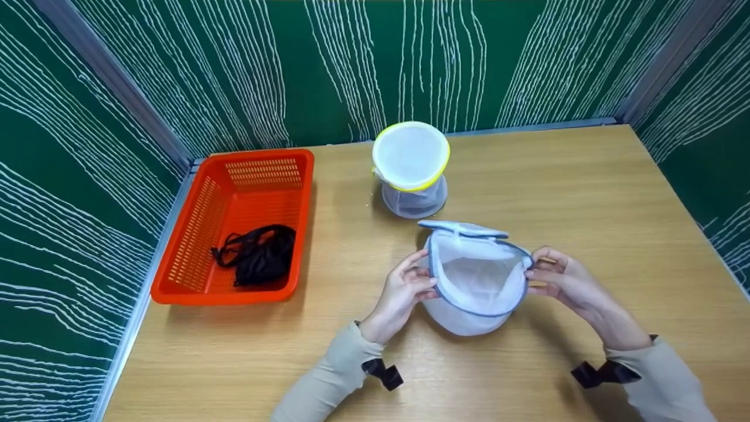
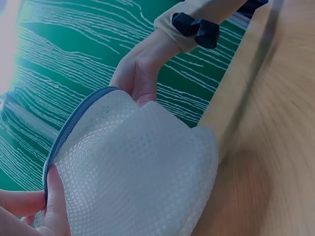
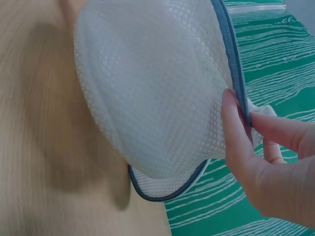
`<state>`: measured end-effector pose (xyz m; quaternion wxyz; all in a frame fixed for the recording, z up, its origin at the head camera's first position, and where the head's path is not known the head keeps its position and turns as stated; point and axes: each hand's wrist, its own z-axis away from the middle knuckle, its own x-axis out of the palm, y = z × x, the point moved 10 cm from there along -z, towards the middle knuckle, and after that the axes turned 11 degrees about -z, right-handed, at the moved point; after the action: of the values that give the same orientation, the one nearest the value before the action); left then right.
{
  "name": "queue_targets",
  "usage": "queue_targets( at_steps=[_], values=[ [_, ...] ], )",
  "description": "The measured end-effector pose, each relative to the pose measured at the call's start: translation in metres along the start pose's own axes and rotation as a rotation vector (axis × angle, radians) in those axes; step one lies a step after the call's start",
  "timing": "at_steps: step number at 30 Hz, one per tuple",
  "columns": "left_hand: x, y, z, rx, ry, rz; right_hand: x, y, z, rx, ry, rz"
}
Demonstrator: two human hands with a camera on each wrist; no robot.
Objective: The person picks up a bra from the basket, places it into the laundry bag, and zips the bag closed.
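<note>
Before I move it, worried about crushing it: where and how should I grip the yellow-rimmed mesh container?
Probably pinch the yellow rim, coming from its right. It lies uppermost and makes a clear edge, while the mesh body below looks thin; the white mesh bag crowds the near side and the orange basket sits to the left.

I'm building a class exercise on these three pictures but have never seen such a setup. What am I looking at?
There is no machine here, just a person's two bare hands. The widest picture is taken from the person's head, looking forward and down; the other two are taken from the left and right wrists. The left hand and right hand pinch opposite sides of the rim of a white mesh bag, whose flap is open. Beyond it, on the wooden table, stands a yellow-rimmed mesh container. To the left, an orange basket holds a black fabric item.
</note>
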<state>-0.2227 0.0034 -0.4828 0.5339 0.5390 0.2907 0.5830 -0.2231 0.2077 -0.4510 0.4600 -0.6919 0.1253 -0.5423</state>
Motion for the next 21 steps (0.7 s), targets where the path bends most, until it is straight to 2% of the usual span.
queue_targets(
  at_steps=[7, 14, 21],
  values=[
    [-0.019, 0.002, 0.012, 0.034, 0.023, -0.015, 0.003, 0.015, -0.009, 0.023, 0.01, 0.03],
    [-0.037, 0.007, 0.022, 0.054, 0.052, -0.021, 0.01, 0.026, -0.019, 0.031, -0.005, -0.023],
    [-0.054, 0.011, 0.029, 0.076, 0.076, -0.025, 0.015, 0.034, -0.026, 0.017, 0.001, -0.032]
  ],
)
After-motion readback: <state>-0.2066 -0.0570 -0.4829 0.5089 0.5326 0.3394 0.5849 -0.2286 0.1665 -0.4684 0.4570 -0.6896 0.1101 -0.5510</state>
